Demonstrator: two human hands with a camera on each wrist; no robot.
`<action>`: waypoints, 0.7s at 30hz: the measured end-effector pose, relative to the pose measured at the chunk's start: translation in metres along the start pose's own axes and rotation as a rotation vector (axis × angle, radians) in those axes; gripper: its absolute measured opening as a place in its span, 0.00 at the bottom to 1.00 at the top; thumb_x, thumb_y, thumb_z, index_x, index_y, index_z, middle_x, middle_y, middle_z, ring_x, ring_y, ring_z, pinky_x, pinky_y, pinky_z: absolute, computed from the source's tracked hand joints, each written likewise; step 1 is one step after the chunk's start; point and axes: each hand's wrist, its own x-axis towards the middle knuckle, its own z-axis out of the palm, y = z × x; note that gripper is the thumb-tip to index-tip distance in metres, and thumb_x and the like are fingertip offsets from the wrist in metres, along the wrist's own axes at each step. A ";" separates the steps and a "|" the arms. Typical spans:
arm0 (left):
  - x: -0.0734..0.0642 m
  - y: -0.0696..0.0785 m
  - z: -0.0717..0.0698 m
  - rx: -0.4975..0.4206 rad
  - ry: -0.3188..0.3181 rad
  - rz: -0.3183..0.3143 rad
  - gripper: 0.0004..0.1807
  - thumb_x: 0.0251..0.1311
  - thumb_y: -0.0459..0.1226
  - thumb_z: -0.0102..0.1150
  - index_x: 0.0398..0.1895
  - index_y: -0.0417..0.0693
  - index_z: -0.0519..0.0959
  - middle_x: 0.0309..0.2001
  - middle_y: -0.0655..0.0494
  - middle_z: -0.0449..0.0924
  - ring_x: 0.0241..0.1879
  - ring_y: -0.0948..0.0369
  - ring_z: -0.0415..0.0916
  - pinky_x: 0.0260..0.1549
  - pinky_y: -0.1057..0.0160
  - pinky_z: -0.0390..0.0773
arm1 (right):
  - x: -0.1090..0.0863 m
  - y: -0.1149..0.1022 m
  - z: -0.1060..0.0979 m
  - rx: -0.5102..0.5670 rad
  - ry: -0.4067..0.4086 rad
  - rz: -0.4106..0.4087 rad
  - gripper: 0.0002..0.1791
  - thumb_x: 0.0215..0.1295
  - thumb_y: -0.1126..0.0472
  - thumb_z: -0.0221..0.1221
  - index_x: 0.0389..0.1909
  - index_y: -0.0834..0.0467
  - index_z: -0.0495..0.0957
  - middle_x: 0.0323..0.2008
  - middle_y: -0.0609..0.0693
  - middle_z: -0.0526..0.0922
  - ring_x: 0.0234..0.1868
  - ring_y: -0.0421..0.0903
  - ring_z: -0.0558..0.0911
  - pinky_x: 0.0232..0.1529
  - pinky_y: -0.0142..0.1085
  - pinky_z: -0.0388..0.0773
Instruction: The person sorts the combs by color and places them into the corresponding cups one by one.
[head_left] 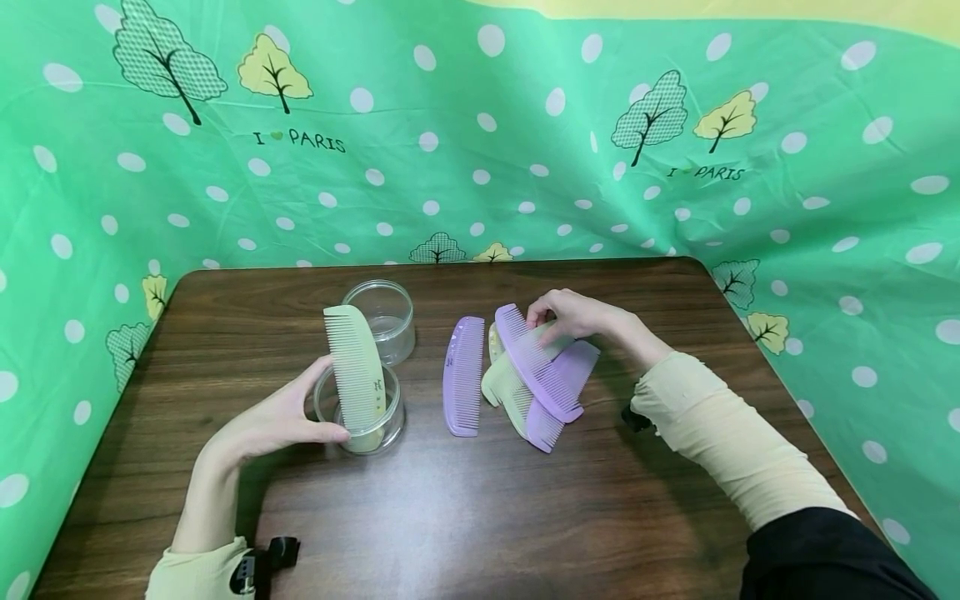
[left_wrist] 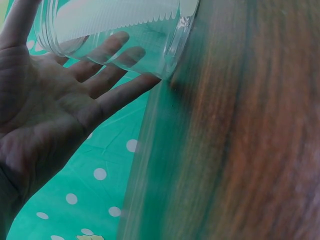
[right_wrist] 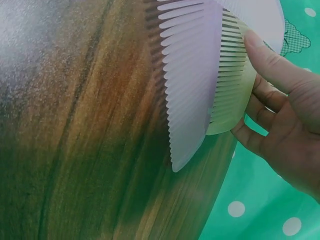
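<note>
My left hand holds a clear round jar by its side, thumb in front and fingers behind. A pale green comb stands upright in this jar, leaning a little, most of its length above the rim. At the right, my right hand reaches into a pile of overlapping green and purple combs. In the right wrist view its thumb and fingers pinch the back edge of a green comb. A purple comb lies across the top of the pile.
Behind the held jar stands a second clear jar. A single purple comb lies on the brown wooden table, left of the pile. Green dotted cloth hangs around the table's back and sides.
</note>
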 end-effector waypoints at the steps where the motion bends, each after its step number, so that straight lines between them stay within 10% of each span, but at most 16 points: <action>1: 0.000 0.000 0.000 -0.001 0.001 -0.001 0.52 0.56 0.41 0.75 0.79 0.61 0.53 0.77 0.50 0.60 0.77 0.46 0.51 0.70 0.32 0.57 | 0.000 0.001 -0.001 0.015 0.002 0.001 0.10 0.56 0.67 0.74 0.36 0.56 0.85 0.34 0.49 0.84 0.39 0.45 0.79 0.42 0.33 0.76; 21: -0.001 0.002 0.000 0.002 0.001 -0.008 0.52 0.56 0.41 0.74 0.79 0.60 0.53 0.76 0.50 0.60 0.77 0.46 0.51 0.70 0.33 0.57 | -0.008 0.007 -0.014 0.053 0.101 0.050 0.03 0.61 0.65 0.71 0.34 0.56 0.86 0.30 0.48 0.84 0.36 0.42 0.77 0.40 0.30 0.73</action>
